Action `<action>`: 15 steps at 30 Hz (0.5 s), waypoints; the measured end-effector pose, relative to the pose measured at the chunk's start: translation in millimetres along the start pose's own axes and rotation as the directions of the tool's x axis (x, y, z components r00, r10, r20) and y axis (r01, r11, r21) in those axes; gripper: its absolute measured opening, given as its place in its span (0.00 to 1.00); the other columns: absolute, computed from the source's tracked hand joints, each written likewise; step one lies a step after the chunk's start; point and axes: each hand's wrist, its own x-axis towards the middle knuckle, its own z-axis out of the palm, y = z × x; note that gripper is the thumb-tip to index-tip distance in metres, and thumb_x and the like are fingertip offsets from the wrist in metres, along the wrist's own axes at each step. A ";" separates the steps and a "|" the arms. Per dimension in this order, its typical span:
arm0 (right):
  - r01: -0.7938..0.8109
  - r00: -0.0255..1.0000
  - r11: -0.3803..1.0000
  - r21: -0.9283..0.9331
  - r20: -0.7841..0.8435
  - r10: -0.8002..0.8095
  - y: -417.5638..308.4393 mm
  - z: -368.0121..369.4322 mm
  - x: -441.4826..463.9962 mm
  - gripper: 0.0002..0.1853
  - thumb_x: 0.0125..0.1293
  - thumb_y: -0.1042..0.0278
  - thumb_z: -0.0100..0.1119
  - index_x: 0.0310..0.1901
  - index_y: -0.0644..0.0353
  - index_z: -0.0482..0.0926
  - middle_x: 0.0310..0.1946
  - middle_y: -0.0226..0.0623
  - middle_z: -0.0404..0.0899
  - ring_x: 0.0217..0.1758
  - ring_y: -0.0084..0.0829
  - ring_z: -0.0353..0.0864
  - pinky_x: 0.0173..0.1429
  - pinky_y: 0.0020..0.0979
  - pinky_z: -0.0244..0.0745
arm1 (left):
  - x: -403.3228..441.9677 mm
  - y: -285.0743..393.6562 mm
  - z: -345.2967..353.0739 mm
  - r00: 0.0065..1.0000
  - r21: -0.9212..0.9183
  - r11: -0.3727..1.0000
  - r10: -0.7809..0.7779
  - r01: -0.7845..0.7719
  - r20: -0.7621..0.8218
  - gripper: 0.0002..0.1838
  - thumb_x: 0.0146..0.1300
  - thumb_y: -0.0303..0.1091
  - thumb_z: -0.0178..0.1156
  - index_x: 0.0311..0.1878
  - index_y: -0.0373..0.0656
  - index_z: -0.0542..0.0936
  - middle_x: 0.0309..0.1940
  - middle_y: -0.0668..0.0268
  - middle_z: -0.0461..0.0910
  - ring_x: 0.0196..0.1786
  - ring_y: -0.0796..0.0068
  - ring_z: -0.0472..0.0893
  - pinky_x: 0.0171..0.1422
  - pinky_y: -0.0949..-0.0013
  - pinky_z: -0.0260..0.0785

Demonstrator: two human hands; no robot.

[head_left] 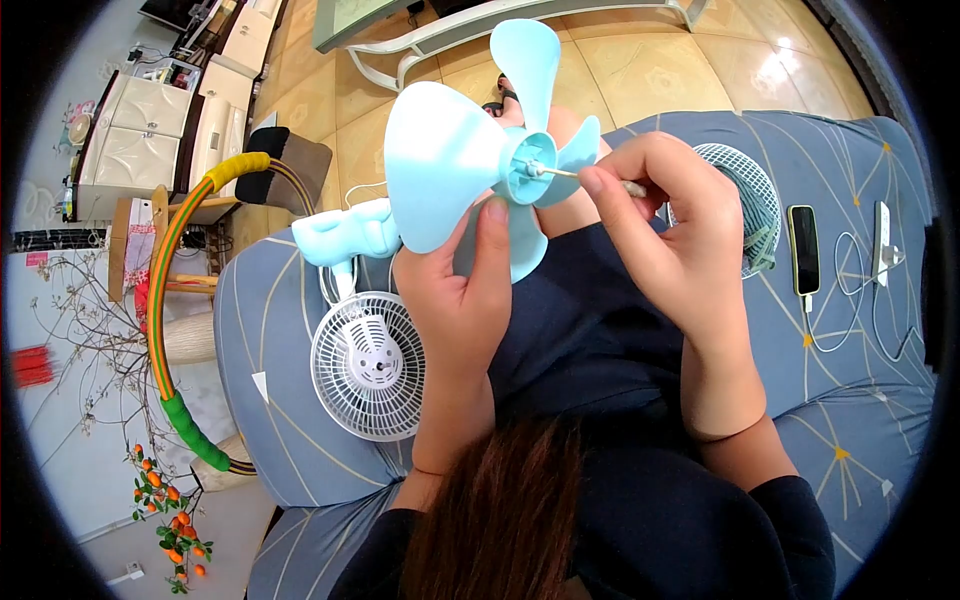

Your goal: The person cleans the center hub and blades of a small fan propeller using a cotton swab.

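Observation:
Light blue fan blades (430,165) are held up in front of me, with the open hub facing my right side. My left hand (465,270) grips them from below, thumb against the hub's edge. Pinched in my right hand (675,215) is a thin cotton swab (562,173), its tip inside the hub. On the sofa to the left lies the fan body (345,235) with its white rear grille (368,366) and motor shaft showing. A round front grille (742,200) lies behind my right hand, partly hidden by it.
The patterned blue sofa (280,400) carries a phone (804,250) with a white cable and a power strip (883,240) on the right. A taped hoop (160,300) stands at the left. A table frame (500,25) and a stool (295,165) are beyond.

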 end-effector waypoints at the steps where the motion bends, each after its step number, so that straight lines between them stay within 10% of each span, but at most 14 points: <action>1: -0.004 1.000 1.000 -0.005 0.002 0.004 -0.6 -0.4 0.1 0.06 0.61 0.77 0.65 0.29 0.65 0.77 0.21 0.26 0.72 0.23 0.16 0.63 0.27 0.19 0.58 | 0.3 0.1 0.1 1.000 0.001 1.000 0.004 -0.004 -0.003 0.14 0.63 0.28 0.66 0.50 0.30 0.84 0.42 0.58 0.86 0.47 0.75 0.81 0.58 0.70 0.69; 15: -0.062 0.998 0.997 0.037 -0.020 0.062 -0.2 -4.0 2.7 0.09 0.65 0.73 0.63 0.27 0.65 0.77 0.20 0.25 0.72 0.22 0.15 0.61 0.27 0.20 0.55 | 4.8 -7.7 0.2 0.995 -0.031 0.996 0.077 -0.079 -0.062 0.08 0.65 0.27 0.63 0.44 0.33 0.84 0.35 0.61 0.86 0.40 0.75 0.82 0.48 0.71 0.70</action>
